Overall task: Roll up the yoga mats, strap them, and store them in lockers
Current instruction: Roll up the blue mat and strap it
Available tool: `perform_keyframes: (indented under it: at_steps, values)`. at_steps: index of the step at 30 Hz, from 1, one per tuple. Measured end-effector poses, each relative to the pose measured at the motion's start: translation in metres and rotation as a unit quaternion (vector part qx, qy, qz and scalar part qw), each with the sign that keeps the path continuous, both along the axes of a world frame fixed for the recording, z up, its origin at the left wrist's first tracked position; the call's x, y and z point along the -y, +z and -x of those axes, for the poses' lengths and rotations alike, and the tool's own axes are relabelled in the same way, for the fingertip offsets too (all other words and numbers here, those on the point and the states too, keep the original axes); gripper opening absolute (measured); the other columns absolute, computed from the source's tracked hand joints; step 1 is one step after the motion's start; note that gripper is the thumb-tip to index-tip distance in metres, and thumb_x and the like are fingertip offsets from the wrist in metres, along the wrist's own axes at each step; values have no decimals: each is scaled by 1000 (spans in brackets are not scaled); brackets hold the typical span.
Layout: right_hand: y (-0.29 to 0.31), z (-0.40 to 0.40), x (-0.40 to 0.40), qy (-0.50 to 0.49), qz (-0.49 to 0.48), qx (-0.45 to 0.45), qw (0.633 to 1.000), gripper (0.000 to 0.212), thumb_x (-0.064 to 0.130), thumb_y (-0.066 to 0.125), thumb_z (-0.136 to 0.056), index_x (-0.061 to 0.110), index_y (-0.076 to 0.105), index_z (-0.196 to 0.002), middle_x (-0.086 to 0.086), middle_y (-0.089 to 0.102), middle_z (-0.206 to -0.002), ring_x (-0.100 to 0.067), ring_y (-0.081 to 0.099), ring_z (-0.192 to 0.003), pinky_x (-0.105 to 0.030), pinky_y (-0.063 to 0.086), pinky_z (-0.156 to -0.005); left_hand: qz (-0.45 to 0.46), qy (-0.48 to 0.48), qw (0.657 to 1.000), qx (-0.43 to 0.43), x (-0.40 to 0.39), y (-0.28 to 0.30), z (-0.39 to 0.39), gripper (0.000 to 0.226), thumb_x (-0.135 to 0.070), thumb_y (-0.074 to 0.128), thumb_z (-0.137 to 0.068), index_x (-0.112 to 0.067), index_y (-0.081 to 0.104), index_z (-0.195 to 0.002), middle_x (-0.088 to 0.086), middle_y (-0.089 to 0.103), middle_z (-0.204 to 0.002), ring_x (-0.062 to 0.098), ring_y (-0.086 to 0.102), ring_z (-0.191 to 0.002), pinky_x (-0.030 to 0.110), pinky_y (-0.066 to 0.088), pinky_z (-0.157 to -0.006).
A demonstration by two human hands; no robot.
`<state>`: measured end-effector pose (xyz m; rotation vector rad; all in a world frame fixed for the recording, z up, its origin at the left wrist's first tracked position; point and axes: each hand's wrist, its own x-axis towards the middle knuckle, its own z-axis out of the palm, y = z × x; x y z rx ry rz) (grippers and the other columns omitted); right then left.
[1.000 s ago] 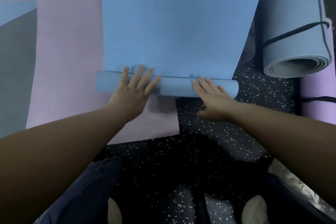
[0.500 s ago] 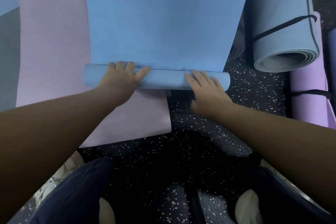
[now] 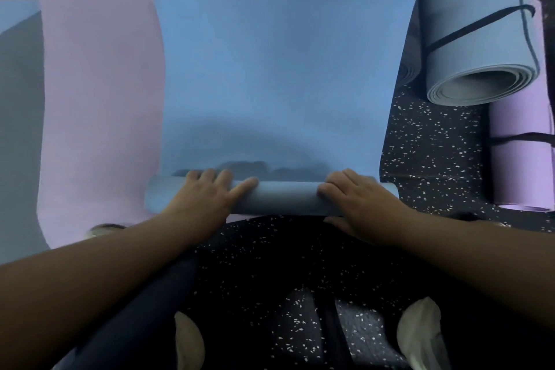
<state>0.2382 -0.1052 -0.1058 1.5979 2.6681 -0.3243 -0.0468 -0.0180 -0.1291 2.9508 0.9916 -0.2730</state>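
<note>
A blue yoga mat (image 3: 282, 69) lies flat on the floor ahead of me, its near end wound into a thin roll (image 3: 285, 197). My left hand (image 3: 207, 194) lies over the left part of that roll with its fingers curled across the top. My right hand (image 3: 359, 201) covers the right part, fingers bent over the roll and thumb on the floor side. The mat's far end shows near the top of the view.
A flat lilac mat (image 3: 99, 84) lies under the blue one on the left. A grey-blue rolled mat (image 3: 483, 39) with a black strap and a purple rolled mat (image 3: 522, 153) lie at right. The speckled black floor (image 3: 432, 141) and my knees fill the foreground.
The roll has moved forward along the mat and grown a little thicker. Both hands went from flat fingers to fingers curled over the roll. More of the mat's far end shows.
</note>
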Motion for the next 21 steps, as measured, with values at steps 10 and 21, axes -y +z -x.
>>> perform_keyframes:
  at_steps: [10, 21]
  values:
    - [-5, 18, -13, -25, 4, 52, 998, 73, 45, 89, -44, 12, 42, -90, -7, 57, -82, -24, 54, -67, -30, 41, -51, 41, -4, 997, -59, -6, 7, -7, 111, -55, 86, -43, -22, 41, -139, 26, 49, -136, 47, 49, -123, 65, 43, -87]
    - [-6, 18, -23, -3, -10, 16, 1000, 30, 24, 38, -78, 11, 59, -96, -7, 59, -90, -26, 57, -72, -33, 49, -53, 54, -8, 985, -163, -26, 11, -16, 115, -72, 48, -80, -25, -44, -130, 11, -17, -159, 32, -11, -147, 57, 3, -114]
